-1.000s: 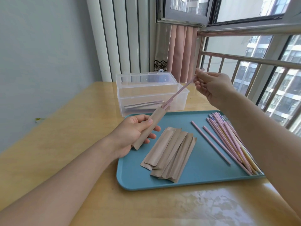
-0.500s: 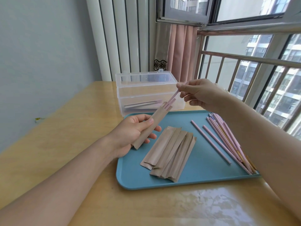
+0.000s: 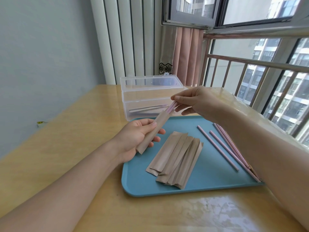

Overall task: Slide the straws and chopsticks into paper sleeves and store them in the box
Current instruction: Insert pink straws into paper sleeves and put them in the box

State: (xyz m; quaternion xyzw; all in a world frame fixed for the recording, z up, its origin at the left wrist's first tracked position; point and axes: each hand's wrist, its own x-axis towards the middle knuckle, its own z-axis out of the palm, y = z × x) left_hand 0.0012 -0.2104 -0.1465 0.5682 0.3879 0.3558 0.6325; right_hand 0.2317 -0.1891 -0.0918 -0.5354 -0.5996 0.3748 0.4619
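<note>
The bench is a yellow wooden surface set against a grey wall and a barred window. A blue tray lies toward the bench's right edge. A clear plastic box stands just beyond the tray's far edge, lid raised behind it; sleeved items lie on its floor. A stack of brown paper sleeves lies fanned at the tray's centre. Loose pink chopsticks lie along the tray's right side, partly hidden by the right forearm.

The left hand is clenched around one paper sleeve, held tilted above the tray's far left corner, open end toward the box. The right hand pinches the exposed ends of a pink chopstick pair between thumb and fingers. The pair's lower part sits inside the held sleeve; a short portion projects from the mouth.
</note>
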